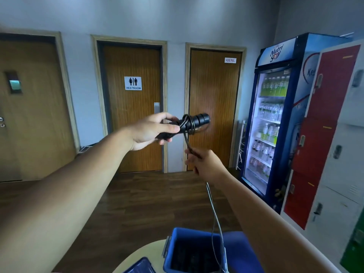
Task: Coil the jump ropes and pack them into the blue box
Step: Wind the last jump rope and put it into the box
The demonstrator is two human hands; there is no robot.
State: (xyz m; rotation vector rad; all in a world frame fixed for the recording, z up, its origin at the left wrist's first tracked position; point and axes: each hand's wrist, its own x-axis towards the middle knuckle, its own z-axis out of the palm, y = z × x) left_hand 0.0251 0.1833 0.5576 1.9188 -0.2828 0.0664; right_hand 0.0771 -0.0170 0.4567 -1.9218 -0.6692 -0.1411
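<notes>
My left hand (pixel 151 131) is raised at chest height and grips two black jump rope handles (pixel 197 121) held together. A few turns of thin grey rope (pixel 188 125) are wound around the handles. Just below and to the right, my right hand (pixel 204 164) pinches the rope. From that hand the rope's loose length (pixel 215 219) hangs down to the open blue box (pixel 177 239), which stands on a round beige table (pixel 145 251) at the bottom of the view. Dark contents lie inside the box but are too dim to make out.
A blue lid (pixel 139 266) lies on the table left of the box. Three wooden doors line the far wall. A lit drinks fridge (pixel 273 119) and red and grey lockers (pixel 325 125) stand on the right. Dark wood floor (pixel 137 194) stretches ahead.
</notes>
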